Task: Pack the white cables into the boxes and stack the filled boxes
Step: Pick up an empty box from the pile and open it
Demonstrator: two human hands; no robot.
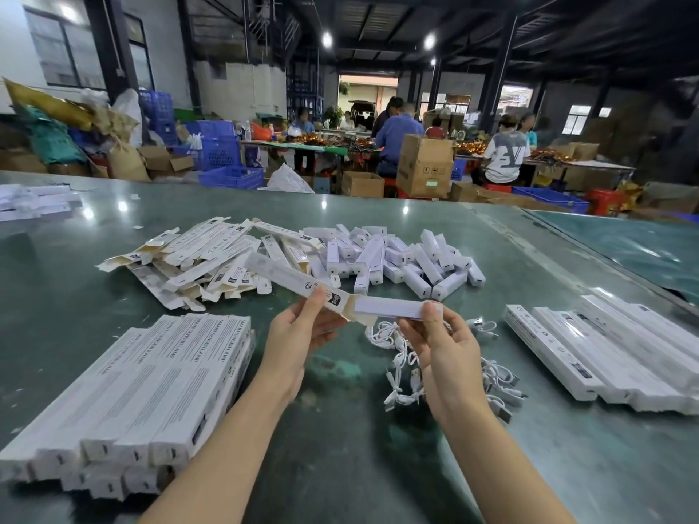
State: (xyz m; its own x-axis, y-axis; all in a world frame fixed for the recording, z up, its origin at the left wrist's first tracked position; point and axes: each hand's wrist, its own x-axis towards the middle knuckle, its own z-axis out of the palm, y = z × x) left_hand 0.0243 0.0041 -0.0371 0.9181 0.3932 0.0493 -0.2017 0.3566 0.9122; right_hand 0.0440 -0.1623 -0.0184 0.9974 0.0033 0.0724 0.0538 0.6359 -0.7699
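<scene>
My left hand (pixel 302 330) grips the open end of a long white box (pixel 291 279) held above the table, its flap hanging loose. My right hand (pixel 440 342) pinches a short white inner piece (pixel 389 308) whose left end sits at the box's open mouth. Under my right hand lies a tangle of white cables (pixel 401 366) on the green table (pixel 340 429). A stack of closed long boxes (pixel 151 380) lies at the near left.
Flat unfolded boxes (pixel 196 259) are heaped at the middle back, with several short white inner boxes (pixel 397 259) to their right. More long boxes (pixel 612 357) lie in a row at the right. People work at tables far behind.
</scene>
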